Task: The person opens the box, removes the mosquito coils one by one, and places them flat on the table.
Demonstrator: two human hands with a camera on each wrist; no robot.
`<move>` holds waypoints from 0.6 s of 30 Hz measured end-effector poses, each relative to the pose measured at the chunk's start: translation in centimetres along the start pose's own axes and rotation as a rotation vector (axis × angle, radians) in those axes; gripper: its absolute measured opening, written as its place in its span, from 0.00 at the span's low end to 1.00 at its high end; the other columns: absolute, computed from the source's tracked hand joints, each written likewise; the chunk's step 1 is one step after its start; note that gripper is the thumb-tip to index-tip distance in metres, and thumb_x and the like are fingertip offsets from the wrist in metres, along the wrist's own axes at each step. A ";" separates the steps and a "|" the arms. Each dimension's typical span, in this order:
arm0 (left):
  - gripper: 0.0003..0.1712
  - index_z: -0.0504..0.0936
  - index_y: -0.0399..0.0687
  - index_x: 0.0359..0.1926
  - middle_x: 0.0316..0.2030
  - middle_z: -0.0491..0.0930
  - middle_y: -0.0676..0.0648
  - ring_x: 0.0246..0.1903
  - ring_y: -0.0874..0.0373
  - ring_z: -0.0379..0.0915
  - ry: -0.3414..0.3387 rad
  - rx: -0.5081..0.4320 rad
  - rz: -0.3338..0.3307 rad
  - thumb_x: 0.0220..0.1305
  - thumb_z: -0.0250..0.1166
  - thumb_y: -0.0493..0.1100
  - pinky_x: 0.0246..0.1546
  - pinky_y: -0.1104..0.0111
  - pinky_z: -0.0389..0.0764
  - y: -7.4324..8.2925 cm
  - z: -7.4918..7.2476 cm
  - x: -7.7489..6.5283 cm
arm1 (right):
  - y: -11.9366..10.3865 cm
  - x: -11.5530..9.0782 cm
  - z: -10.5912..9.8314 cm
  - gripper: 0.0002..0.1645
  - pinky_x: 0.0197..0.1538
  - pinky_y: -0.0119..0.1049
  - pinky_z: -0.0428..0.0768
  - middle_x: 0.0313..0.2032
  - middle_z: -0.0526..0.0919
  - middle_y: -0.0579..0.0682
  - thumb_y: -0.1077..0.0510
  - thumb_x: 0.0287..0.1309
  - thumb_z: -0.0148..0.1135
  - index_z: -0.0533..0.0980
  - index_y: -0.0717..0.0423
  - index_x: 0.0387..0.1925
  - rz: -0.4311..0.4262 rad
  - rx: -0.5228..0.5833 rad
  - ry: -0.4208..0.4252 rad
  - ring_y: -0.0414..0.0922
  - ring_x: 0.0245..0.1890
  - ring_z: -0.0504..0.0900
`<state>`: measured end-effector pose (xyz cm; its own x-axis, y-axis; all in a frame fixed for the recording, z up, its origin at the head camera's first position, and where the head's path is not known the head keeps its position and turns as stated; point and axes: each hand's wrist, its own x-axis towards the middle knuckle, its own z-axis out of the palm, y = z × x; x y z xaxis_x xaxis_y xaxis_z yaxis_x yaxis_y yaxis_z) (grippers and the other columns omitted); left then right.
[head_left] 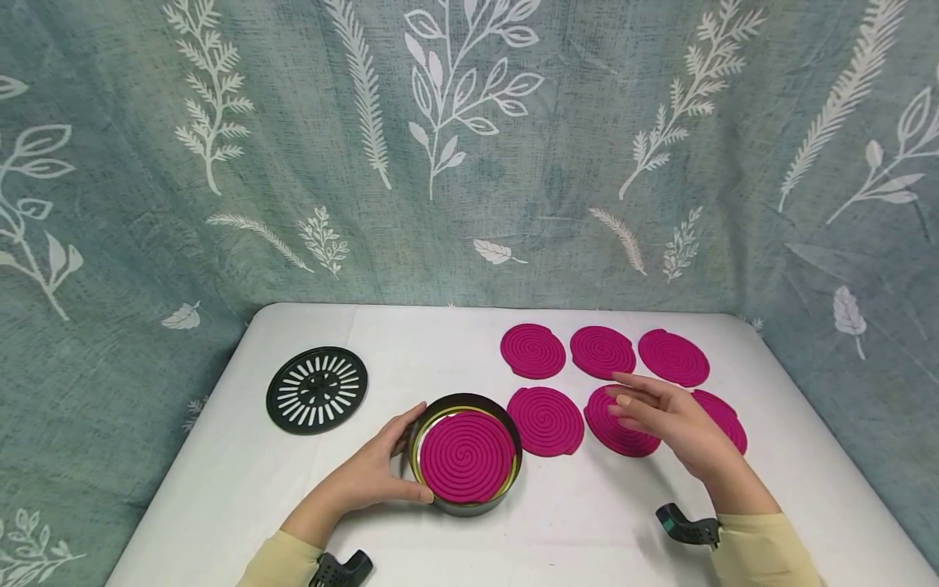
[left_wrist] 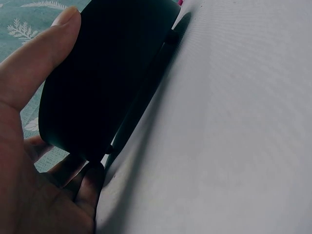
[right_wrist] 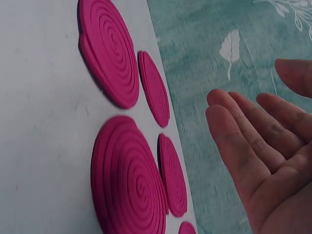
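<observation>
A round black coaster holder [head_left: 467,511] with a gold-coloured inner rim stands on the white table, a magenta spiral coaster [head_left: 467,456] lying flat inside it. My left hand [head_left: 367,477] grips the holder from its left side, thumb at the near wall and fingers round the far side. In the left wrist view the holder's dark wall [left_wrist: 107,73] sits between thumb and fingers. My right hand [head_left: 678,424] hovers above the coaster [head_left: 623,432] in the near row, fingers extended and holding nothing. The right wrist view shows that hand [right_wrist: 273,146] apart from the coasters.
Several more magenta coasters lie in two rows at the right, such as one far coaster [head_left: 533,351] and one near coaster [head_left: 545,421] beside the holder. A black slotted disc [head_left: 318,390] lies at the left. Behind the table [head_left: 587,530] hangs a green leaf-patterned cloth [head_left: 469,244].
</observation>
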<state>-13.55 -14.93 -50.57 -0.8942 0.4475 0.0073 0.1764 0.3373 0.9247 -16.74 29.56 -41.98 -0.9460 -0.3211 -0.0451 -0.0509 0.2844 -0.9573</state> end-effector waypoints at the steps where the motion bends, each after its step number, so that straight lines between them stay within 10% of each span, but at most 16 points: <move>1: 0.70 0.51 0.56 0.78 0.74 0.54 0.53 0.72 0.57 0.51 0.000 -0.001 0.000 0.38 0.84 0.55 0.71 0.61 0.60 0.0 0.0 0.0 | -0.2 0.2 0.3 0.34 0.54 0.39 0.82 0.62 0.71 0.68 0.54 0.69 0.60 0.63 0.64 0.70 0.004 -0.001 -0.007 0.52 0.55 0.80; 18: 0.70 0.51 0.55 0.78 0.74 0.54 0.52 0.72 0.57 0.52 0.000 0.012 -0.015 0.39 0.84 0.55 0.70 0.61 0.61 0.0 0.0 0.0 | -2.1 3.7 6.0 0.34 0.54 0.40 0.82 0.60 0.75 0.64 0.54 0.66 0.63 0.66 0.62 0.69 -0.019 0.010 -0.129 0.53 0.55 0.80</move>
<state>-13.58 -14.96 -50.60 -0.8969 0.4422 -0.0063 0.1680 0.3540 0.9200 -18.19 22.38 -41.89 -0.8956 -0.4403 -0.0627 -0.0648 0.2687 -0.9610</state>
